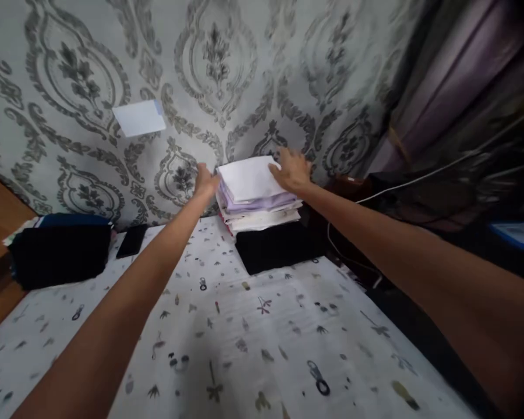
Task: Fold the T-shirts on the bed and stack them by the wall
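Note:
A stack of folded cloths stands against the wall, with a white folded cloth (251, 179) on top and a lilac folded cloth (262, 202) under it. More white folded fabric (266, 220) lies lower in the stack. My left hand (206, 179) is at the stack's left edge, its visible fingers stretched out and the rest partly hidden. Over the top right corner of the stack, my right hand (293, 170) has its fingers spread; I cannot tell if it touches the cloth. A black folded cloth (279, 247) lies just in front of the stack.
Another pile with a black folded cloth (61, 256) sits at the left, beside a dark phone (132, 241). The patterned bedsheet (227, 349) spreads in front. A white card (140, 118) is on the wallpapered wall. At right hang a white cable (441, 160) and a purple curtain (458, 81).

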Demonstrator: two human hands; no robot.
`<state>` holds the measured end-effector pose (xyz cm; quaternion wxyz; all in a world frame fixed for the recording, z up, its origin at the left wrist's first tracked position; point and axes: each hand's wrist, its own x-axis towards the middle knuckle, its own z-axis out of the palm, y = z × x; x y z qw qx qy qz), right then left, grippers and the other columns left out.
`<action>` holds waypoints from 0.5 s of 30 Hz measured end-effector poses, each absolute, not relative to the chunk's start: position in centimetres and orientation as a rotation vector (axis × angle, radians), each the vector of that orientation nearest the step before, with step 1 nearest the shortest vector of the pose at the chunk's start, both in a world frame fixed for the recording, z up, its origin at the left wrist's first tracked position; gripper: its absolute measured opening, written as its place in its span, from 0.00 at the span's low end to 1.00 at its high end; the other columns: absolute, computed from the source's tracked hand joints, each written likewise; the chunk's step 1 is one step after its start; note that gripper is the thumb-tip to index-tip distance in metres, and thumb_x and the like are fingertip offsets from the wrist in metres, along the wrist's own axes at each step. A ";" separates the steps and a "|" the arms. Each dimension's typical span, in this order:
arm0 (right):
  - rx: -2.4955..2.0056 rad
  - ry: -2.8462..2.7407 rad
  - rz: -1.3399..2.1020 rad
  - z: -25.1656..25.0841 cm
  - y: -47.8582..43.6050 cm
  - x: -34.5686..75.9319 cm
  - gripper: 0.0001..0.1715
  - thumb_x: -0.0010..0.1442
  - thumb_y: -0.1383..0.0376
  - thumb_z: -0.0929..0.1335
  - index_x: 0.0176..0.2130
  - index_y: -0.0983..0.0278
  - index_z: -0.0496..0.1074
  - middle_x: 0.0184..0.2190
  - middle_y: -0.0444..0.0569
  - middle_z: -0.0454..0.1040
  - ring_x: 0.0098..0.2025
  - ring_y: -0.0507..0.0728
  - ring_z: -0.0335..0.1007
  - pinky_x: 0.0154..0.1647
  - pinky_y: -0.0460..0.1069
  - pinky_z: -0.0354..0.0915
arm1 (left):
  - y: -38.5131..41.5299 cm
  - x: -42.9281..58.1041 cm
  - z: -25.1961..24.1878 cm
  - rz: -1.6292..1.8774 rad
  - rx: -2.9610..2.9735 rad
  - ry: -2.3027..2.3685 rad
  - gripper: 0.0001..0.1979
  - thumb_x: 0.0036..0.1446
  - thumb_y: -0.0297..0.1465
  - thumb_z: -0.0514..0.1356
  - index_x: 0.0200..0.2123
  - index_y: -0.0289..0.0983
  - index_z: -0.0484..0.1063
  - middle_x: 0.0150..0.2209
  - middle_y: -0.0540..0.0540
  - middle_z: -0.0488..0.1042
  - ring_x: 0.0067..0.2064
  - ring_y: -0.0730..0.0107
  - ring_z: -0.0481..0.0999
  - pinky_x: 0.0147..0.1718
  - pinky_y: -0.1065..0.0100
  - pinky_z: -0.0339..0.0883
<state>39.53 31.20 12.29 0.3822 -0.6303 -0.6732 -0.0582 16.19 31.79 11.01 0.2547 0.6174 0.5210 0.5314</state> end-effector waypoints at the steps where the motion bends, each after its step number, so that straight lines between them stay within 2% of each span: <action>1: -1.534 -1.809 -0.219 11.7 31.5 38.1 0.31 0.66 0.55 0.65 0.64 0.63 0.65 0.66 0.64 0.62 0.67 0.73 0.53 0.65 0.74 0.48 | 30.7 15.4 9.5 1.462 1.671 1.466 0.29 0.56 0.25 0.61 0.60 0.40 0.57 0.48 0.41 0.72 0.49 0.59 0.74 0.45 0.59 0.72; 4: -1.431 -2.012 -0.177 9.6 32.1 34.3 0.36 0.67 0.47 0.64 0.67 0.59 0.64 0.72 0.62 0.52 0.72 0.76 0.38 0.62 0.80 0.35 | 24.1 12.1 4.4 1.378 1.775 1.492 0.25 0.59 0.26 0.59 0.58 0.41 0.59 0.47 0.42 0.73 0.47 0.60 0.74 0.44 0.61 0.71; 6: -1.561 -2.068 -0.022 8.0 33.0 32.8 0.36 0.68 0.45 0.64 0.68 0.56 0.62 0.73 0.64 0.50 0.72 0.79 0.34 0.58 0.83 0.32 | 18.4 9.2 1.3 1.193 1.907 1.467 0.24 0.59 0.28 0.60 0.58 0.42 0.60 0.48 0.41 0.73 0.48 0.61 0.74 0.44 0.62 0.70; 8: -1.596 -2.089 -0.022 6.6 34.2 32.1 0.38 0.68 0.43 0.62 0.70 0.54 0.59 0.74 0.63 0.46 0.73 0.79 0.31 0.56 0.83 0.30 | 13.3 5.4 -0.7 1.002 2.003 1.562 0.22 0.61 0.29 0.57 0.58 0.42 0.62 0.51 0.40 0.73 0.51 0.60 0.74 0.44 0.61 0.70; 12: -1.587 -2.113 -0.058 5.7 35.7 32.2 0.42 0.66 0.38 0.58 0.71 0.52 0.56 0.74 0.64 0.46 0.73 0.78 0.31 0.55 0.83 0.32 | 8.3 -4.7 -0.6 0.731 2.033 2.170 0.19 0.60 0.26 0.53 0.55 0.41 0.66 0.54 0.39 0.72 0.55 0.57 0.71 0.57 0.53 0.65; 15: -1.612 -2.111 -0.084 5.8 35.7 32.5 0.44 0.64 0.36 0.57 0.70 0.51 0.57 0.73 0.64 0.47 0.73 0.78 0.32 0.54 0.82 0.34 | 8.7 -12.5 2.1 0.544 1.937 2.641 0.18 0.60 0.25 0.52 0.52 0.39 0.69 0.52 0.37 0.72 0.56 0.51 0.69 0.56 0.49 0.65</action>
